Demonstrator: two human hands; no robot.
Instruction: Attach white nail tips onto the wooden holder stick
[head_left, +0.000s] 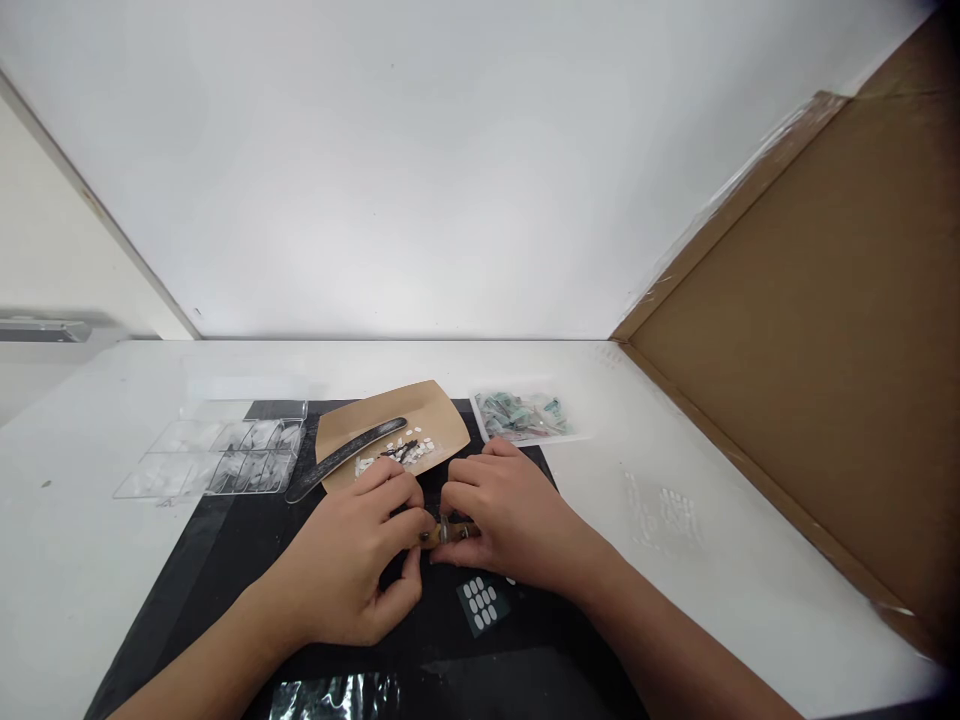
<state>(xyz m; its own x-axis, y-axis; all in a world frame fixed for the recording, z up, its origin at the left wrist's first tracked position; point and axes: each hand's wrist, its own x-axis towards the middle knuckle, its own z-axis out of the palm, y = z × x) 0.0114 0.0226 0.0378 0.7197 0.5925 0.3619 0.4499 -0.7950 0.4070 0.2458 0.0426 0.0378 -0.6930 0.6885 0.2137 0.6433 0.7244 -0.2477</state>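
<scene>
Both hands meet at the middle of the black mat. My left hand has its fingers curled, thumb and fingertips pinched at the left end of a small brownish piece with a clear, shiny part. From the other side, my right hand grips the same piece between thumb and bent fingers. Most of it is hidden by the fingers, so its kind cannot be made out. Just beyond the hands, a tan paper tray holds small white and dark bits. Across its left side lies a curved black nail file.
A clear compartment box with pale pieces stands at the left. Behind my right hand is a white tray of greenish packets. A dark card with white ovals and shiny plastic film lie nearer. A cardboard panel bounds the right.
</scene>
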